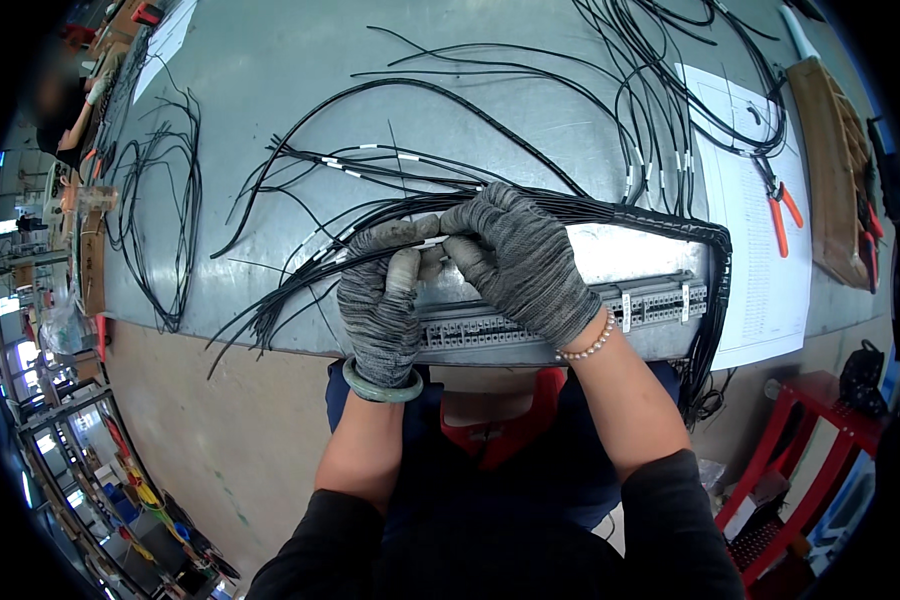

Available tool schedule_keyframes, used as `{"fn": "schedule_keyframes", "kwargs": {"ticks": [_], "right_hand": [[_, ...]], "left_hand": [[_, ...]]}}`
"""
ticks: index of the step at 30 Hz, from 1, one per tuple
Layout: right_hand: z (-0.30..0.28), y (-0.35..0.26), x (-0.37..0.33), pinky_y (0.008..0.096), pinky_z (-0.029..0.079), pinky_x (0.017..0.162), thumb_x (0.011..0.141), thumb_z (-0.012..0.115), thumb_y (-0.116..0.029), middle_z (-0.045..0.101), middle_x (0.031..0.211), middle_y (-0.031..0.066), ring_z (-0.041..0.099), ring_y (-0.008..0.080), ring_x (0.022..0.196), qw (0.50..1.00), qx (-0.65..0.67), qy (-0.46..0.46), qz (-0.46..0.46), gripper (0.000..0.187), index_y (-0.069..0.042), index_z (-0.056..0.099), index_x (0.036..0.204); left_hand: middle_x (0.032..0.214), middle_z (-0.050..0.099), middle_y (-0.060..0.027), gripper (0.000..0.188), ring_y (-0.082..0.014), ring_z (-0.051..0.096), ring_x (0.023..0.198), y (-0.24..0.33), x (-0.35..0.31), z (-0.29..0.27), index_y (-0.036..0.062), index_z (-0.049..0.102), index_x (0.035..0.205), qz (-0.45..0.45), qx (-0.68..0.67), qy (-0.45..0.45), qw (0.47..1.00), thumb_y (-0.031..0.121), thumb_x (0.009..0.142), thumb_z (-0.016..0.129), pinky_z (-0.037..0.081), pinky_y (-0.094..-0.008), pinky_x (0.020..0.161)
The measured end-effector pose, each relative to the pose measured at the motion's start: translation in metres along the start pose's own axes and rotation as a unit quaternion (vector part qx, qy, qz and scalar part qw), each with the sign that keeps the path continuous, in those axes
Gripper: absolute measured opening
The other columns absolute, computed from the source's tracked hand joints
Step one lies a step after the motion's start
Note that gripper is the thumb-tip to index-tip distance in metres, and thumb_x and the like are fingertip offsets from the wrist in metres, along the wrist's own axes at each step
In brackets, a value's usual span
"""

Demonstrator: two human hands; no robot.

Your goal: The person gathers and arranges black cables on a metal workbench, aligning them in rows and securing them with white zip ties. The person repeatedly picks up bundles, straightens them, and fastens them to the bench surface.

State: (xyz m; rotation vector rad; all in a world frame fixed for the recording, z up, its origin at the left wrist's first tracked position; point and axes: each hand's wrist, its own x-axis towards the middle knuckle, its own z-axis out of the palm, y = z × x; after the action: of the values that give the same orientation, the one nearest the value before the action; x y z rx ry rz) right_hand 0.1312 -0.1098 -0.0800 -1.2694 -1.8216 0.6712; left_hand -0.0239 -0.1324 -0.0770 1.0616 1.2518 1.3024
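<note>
I am holding a thin black cable with a white marker sleeve on it, just above the near edge of the table and in front of my body. My left hand, in a grey knitted glove, is grasping the cable between thumb and fingers, to the left of the sleeve. My right hand, gloved the same way, is pinching at the sleeve's right end with its fingertips, its other fingers curling in. A pale green bangle is circling my left wrist, and a string of beads my right.

Around my hands a thick bundle of black cables is running rightward, then bending down over the near edge; its loose ends are fanning out to the left. Below my right hand a grey terminal strip is lying along the near edge.

Farther right, a printed sheet is lying flat, with orange-handled pliers resting on it and a brown box standing beside it. More black cables are spreading across the far right, and others are lying at the left. Beyond those, a co-worker's gloved hand is showing at the upper left. A red stool is standing on the floor at the lower right.
</note>
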Motion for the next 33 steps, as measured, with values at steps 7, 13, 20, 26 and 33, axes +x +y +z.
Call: {"fn": "schedule_keyframes", "kwargs": {"ticks": [7,13,20,26,33], "right_hand": [[-0.006,0.006,-0.001,0.0341,0.053,0.07,0.08,0.065,-0.011,0.062,0.088,0.0097,0.063,0.0255,0.08,0.996,0.058,0.067,-0.02,0.018,-0.006,0.061,0.097],[-0.067,0.01,0.007,0.0219,0.054,0.061,0.092,0.056,-0.02,0.065,0.086,0.0082,0.06,0.0091,0.068,0.92,0.3,0.143,0.208,0.024,-0.002,0.061,0.108],[-0.092,0.031,-0.005,0.0214,0.052,0.059,0.089,0.062,-0.028,0.065,0.08,0.0041,0.059,0.0074,0.065,0.919,0.298,0.157,0.205,0.028,-0.003,0.066,0.102],[-0.107,0.032,-0.018,0.0247,0.051,0.059,0.083,0.069,-0.035,0.064,0.071,0.0036,0.059,0.0086,0.063,0.951,0.192,0.147,0.194,0.032,-0.004,0.069,0.092],[-0.115,0.039,-0.021,0.0274,0.047,0.057,0.089,0.062,-0.032,0.06,0.067,0.0034,0.056,0.0111,0.06,0.953,0.16,0.167,0.195,0.031,-0.001,0.064,0.086]], "left_hand": [[0.102,0.065,-0.013,0.017,-0.0182,0.066,0.086,0.001,-0.001,0.001,-0.0011,0.058,0.108,0.003,-0.037,-0.021,0.999,0.004,0.091,0.055,0.056,-0.0287,0.077],[0.096,0.068,-0.0115,0.018,-0.0143,0.065,0.074,0.019,-0.006,0.002,-0.0003,0.061,0.106,-0.043,0.04,-0.002,0.998,0.01,0.092,0.058,0.054,-0.0242,0.064],[0.069,0.062,-0.0013,0.027,-0.0049,0.05,0.056,0.041,-0.05,-0.043,0.0037,0.068,0.094,-0.188,0.229,-0.15,0.943,0.027,0.095,0.054,0.039,-0.0205,0.051],[0.089,0.07,-0.0094,0.023,-0.0153,0.065,0.084,0.073,-0.029,0.0,0.0015,0.068,0.1,-0.03,0.292,-0.255,0.921,0.019,0.085,0.069,0.051,-0.0291,0.076],[0.098,0.068,-0.012,0.024,-0.0223,0.064,0.09,0.027,0.07,0.095,0.0071,0.065,0.109,0.132,0.535,-0.386,0.74,0.014,0.085,0.064,0.049,-0.0304,0.084]]}}
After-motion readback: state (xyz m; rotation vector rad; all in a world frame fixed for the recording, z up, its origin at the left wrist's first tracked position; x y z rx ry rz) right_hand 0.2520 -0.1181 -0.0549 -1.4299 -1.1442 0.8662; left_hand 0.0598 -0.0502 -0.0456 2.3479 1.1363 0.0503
